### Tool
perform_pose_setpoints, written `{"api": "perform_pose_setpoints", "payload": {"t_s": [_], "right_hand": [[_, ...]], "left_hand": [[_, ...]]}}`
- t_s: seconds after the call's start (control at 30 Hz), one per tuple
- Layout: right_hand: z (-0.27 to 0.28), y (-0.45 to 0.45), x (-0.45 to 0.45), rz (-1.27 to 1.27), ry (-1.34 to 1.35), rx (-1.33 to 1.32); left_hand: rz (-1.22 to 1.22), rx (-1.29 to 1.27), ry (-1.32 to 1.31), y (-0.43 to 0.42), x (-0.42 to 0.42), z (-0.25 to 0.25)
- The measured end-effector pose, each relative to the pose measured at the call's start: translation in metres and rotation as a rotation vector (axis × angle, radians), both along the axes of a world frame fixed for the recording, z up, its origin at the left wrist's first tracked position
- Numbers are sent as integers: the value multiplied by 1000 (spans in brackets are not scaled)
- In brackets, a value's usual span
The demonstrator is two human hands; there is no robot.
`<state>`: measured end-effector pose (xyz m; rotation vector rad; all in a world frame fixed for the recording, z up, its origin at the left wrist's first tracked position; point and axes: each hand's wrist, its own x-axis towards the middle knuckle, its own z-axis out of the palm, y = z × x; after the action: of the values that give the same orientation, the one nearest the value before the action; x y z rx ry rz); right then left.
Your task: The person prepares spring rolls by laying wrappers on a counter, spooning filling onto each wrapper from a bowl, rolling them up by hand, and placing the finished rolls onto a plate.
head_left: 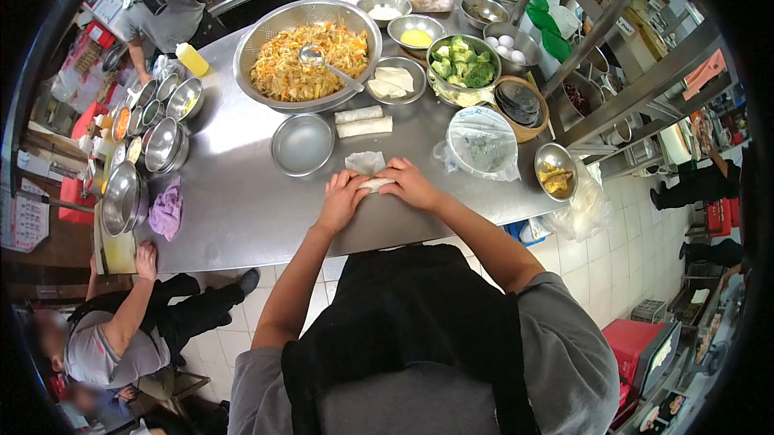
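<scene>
1. Stainless-steel worktable (234,213), one; the near edge is faced by the apron wearer, and all items below are set on it or held over it.
2. Large perforated metal basin (242,60), one; filled with shredded vegetable mixture (278,72), in which a long-handled metal ladle (343,78) is rested.
3. Round bowl in clear plastic (482,137), one; placed to the right of the hands.
4. Shallow metal bowl (281,146), one; placed nearer than the basin, to the left of the finished rolls.
5. Metal bowl (418,80), one; folded white sheets (393,80) are contained.
6. Left hand (343,195) and right hand (409,182), one pair; fingers are curled narrowly over the two ends of the wrapper roll.
7. Finished white rolls, two (364,127); laid side by side beyond the hands.
8. Wrapper roll (375,184), one; pressed between both hands near the table's front edge, its loose flap (365,162) spread on the far side.
</scene>
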<state>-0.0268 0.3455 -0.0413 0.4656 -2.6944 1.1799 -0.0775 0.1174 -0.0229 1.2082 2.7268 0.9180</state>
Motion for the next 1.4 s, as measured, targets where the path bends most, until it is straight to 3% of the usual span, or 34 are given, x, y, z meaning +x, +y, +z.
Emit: {"api": "perform_pose_setpoints", "payload": {"t_s": [0.1, 0.4, 0.5, 0.8, 1.0, 1.1, 1.4], "right_hand": [[17, 2, 0, -16, -129, -197], [8, 2, -2, -29, -6, -131], [-1, 0, -3, -68, -37, -90], [16, -21, 13, -206, 235, 245], [9, -24, 15, -152, 177, 260], [5, -20, 14, -125, 230, 242], [17, -18, 11, -153, 178, 303]], "left_hand": [[-29, 55, -33, 0, -6, -8], [27, 143, -155, 8, -6, 3], [58, 146, -74, 10, -1, -1], [148, 4, 25, 16, -3, -3], [157, 8, -2, 15, -6, -8], [122, 32, 196, 16, -1, -9], [12, 28, 171, 14, -2, -11]]}}
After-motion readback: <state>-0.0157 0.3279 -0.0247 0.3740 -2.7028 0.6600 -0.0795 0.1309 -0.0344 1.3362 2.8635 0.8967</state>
